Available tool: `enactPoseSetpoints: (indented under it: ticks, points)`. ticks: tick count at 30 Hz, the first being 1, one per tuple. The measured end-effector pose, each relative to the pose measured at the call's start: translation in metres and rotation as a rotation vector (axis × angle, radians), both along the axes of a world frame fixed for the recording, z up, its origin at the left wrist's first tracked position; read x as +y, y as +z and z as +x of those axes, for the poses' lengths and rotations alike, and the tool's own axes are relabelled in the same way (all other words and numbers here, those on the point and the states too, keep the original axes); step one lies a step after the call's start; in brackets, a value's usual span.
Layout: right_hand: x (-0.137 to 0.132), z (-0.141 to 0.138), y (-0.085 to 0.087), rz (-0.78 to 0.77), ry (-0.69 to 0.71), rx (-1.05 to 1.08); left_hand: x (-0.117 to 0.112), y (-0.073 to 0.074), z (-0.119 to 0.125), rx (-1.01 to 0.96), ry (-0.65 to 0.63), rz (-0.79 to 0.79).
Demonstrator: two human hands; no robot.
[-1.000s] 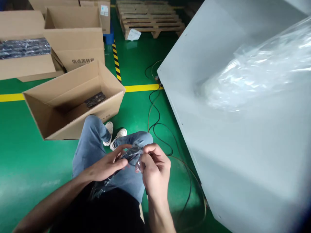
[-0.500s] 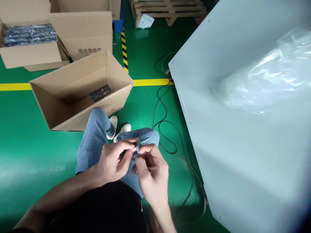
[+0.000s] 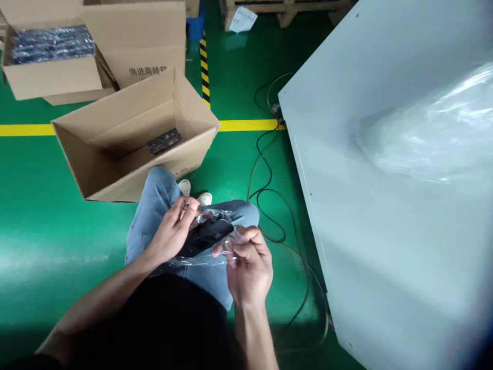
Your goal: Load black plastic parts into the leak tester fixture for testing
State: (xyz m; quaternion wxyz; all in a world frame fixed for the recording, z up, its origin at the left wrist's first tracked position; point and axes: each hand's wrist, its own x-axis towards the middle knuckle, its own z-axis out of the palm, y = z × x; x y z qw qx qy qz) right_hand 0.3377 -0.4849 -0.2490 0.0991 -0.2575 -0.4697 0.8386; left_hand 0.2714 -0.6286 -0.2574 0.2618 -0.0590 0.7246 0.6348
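Over my lap I hold a flat black device (image 3: pixel 206 236) inside a clear plastic bag (image 3: pixel 231 241). My left hand (image 3: pixel 171 234) cups the device from the left, its fingers curled round the far end. My right hand (image 3: pixel 248 267) pinches the bag's right edge between thumb and fingers. I sit with knees in blue jeans (image 3: pixel 157 195) bent and white shoes on the green floor.
An open cardboard box (image 3: pixel 115 174) with one black bagged item (image 3: pixel 164 140) stands on the floor ahead left. Behind it, another box (image 3: pixel 50 77) holds several bagged items. A grey-white table (image 3: pixel 385 216) with crumpled clear plastic (image 3: pixel 435 133) fills the right. Black cables (image 3: pixel 269 205) run beside it.
The hands have moved apart: the device now lies flat and visible in the bag, where before both hands pinched close together at its end. The view has shifted slightly.
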Motion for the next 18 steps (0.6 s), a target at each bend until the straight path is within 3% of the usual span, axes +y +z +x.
enactPoseSetpoints:
  ticks: [3, 6, 13, 15, 18]
  points:
    - [0.005, -0.007, -0.002, -0.053, 0.005, 0.020, -0.015, -0.007, -0.009, -0.084, -0.269, 0.076]
    - [0.019, -0.016, -0.001, -0.036, 0.027, 0.051, -0.027, -0.013, -0.020, -0.033, -0.400, -0.052]
    - [0.075, -0.053, -0.006, 0.100, 0.109, 0.030, -0.039, -0.001, -0.053, 0.121, -0.119, -0.141]
    - [0.065, -0.054, -0.014, 0.195, 0.051, 0.018, -0.037, 0.000, -0.056, 0.176, -0.012, -0.161]
    - [0.017, -0.039, -0.036, 0.368, 0.050, -0.116, -0.032, -0.004, -0.056, 0.271, 0.142, -0.200]
